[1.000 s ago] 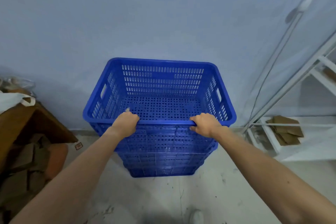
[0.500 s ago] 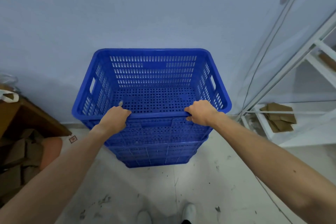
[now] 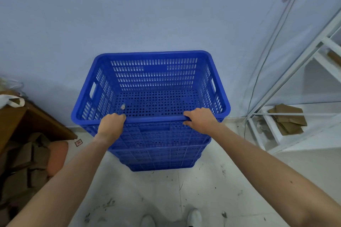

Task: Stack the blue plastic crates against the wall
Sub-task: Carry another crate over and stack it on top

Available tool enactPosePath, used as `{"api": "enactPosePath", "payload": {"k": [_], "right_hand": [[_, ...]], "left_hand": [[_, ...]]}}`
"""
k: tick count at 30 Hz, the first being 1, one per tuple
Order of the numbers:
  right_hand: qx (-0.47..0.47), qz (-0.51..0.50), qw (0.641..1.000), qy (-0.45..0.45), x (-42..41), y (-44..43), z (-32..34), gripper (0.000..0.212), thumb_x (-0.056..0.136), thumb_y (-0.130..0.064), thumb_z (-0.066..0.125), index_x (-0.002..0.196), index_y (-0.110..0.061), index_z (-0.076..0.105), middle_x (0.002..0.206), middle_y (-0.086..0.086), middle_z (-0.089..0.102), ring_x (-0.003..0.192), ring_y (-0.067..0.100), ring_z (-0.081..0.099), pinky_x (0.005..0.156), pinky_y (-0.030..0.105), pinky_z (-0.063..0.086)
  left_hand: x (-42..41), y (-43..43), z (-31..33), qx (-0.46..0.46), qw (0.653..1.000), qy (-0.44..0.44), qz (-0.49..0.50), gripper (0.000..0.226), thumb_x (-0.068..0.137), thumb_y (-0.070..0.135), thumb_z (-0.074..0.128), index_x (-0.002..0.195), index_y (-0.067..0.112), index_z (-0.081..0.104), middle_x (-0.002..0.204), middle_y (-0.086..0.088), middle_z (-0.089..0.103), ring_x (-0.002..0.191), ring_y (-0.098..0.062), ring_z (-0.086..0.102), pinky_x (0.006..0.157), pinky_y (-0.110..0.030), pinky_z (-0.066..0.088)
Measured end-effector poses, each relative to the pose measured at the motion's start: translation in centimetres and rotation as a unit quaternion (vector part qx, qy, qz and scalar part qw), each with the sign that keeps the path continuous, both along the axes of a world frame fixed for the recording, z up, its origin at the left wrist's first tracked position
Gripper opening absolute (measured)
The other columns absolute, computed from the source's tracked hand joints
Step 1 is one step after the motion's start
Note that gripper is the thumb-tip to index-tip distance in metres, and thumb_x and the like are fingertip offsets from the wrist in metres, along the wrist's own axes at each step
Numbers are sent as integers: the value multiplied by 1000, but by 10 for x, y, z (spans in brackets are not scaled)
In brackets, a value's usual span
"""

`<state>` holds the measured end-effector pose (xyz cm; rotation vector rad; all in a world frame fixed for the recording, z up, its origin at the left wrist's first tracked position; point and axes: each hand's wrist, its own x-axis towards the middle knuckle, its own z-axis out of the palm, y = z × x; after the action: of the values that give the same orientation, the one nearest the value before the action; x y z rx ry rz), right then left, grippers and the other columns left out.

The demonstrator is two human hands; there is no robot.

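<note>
1. Hidden/cut off: I'm seeing both forearms running out of frame at the bottom corners. Fingertips of both hands are curling over the near rim of the top crate [image 3: 151, 86], so pads are not visible. Lower crates [image 3: 158, 155] are showing front walls only; count is unclear, approx. two or three nested. A small pale object on the top crate's floor near the left hand is too blurred to ID.

2. Grip state: left hand [image 3: 111, 123] is clamping the near rim, left of centre; right hand [image 3: 201, 120] is clamping the same rim, right of centre.

3. Task item pos.: the stack is standing upright on the floor [image 3: 203, 190], far rim close to the wall [image 3: 147, 14]; contact w/ wall can't be confirmed.

4. Room: pale tile floor is carrying dark scuffs and debris. White shelf frame [image 3: 287, 86] is standing right, w/ folded cardboard [image 3: 287, 118] on its low shelf. Brown box [image 3: 22, 123] and cardboard scraps are sitting left. Two white shoe tips [image 3: 193, 217] are showing at the bottom edge.
</note>
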<state>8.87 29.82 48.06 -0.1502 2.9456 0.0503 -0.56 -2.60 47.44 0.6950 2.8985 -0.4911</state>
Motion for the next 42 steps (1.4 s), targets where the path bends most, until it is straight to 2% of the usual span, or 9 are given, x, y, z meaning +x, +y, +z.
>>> {"api": "enactPosePath", "payload": {"k": [7, 14, 17, 24, 27, 29, 34, 38, 42], "right_hand": [[-41, -10, 999, 33, 7, 3, -14, 30, 99, -50, 46, 101, -20, 51, 90, 2, 63, 73, 24, 61, 64, 37, 50], [-17, -16, 998, 64, 14, -2, -15, 32, 99, -50, 45, 103, -19, 50, 92, 1, 60, 69, 20, 52, 61, 32, 38], [-14, -13, 997, 79, 15, -3, -18, 33, 98, -51, 45, 102, -19, 51, 92, 1, 61, 72, 20, 56, 61, 32, 38], [-14, -8, 994, 104, 9, -1, -26, 33, 99, -49, 46, 109, -19, 53, 94, 1, 62, 81, 23, 62, 68, 33, 39], [-28, -5, 994, 105, 3, 4, -31, 32, 98, -48, 48, 107, -18, 55, 93, 2, 62, 81, 24, 60, 79, 37, 43], [-37, 6, 992, 122, 0, 7, -33, 33, 97, -47, 50, 108, -17, 57, 93, 3, 62, 81, 26, 60, 81, 39, 41], [-6, 26, 993, 113, -5, 16, -28, 36, 97, -52, 48, 112, -20, 57, 101, 2, 59, 90, 25, 58, 88, 39, 38], [-8, 16, 994, 106, 0, 13, -29, 39, 98, -52, 45, 116, -20, 56, 104, 3, 60, 93, 25, 59, 91, 39, 38], [-3, 2, 996, 89, 5, 9, -29, 41, 98, -53, 43, 120, -20, 54, 105, 2, 61, 95, 25, 58, 90, 39, 38]], "left_hand": [[18, 5, -13, 76, 996, 33, 13, 21, 89, 8, 53, 109, 10, 49, 90, -7, 57, 83, -26, 57, 80, -36, 46], [25, -7, -24, 125, 990, 38, -50, 47, 89, 34, 55, 129, 10, 49, 111, -9, 57, 107, -31, 55, 113, -49, 33], [22, -10, -25, 102, 993, 31, -57, 44, 91, 20, 55, 132, 9, 46, 112, -9, 55, 109, -31, 54, 117, -48, 28], [5, -6, 0, 47, 994, -23, -98, 47, 85, -4, 53, 127, 14, 41, 101, -7, 53, 93, -27, 51, 102, -37, 38], [-5, -10, 2, 32, 993, -43, -104, 48, 82, -6, 53, 122, 15, 40, 93, -7, 51, 80, -24, 49, 80, -36, 48], [-6, -8, 5, 28, 993, -44, -107, 49, 81, -5, 55, 123, 15, 39, 92, -7, 51, 76, -23, 47, 67, -34, 42], [2, 4, 10, 4, 995, -22, -95, 47, 84, -1, 55, 128, 11, 41, 96, -9, 55, 74, -24, 45, 73, -29, 26], [6, 2, 3, 26, 997, -24, -69, 49, 83, 2, 58, 127, 13, 41, 95, -7, 50, 74, -23, 43, 73, -31, 37], [16, 1, -4, 39, 999, -9, -34, 56, 81, 14, 61, 132, 13, 39, 106, -9, 52, 93, -28, 55, 88, -38, 45]]}}
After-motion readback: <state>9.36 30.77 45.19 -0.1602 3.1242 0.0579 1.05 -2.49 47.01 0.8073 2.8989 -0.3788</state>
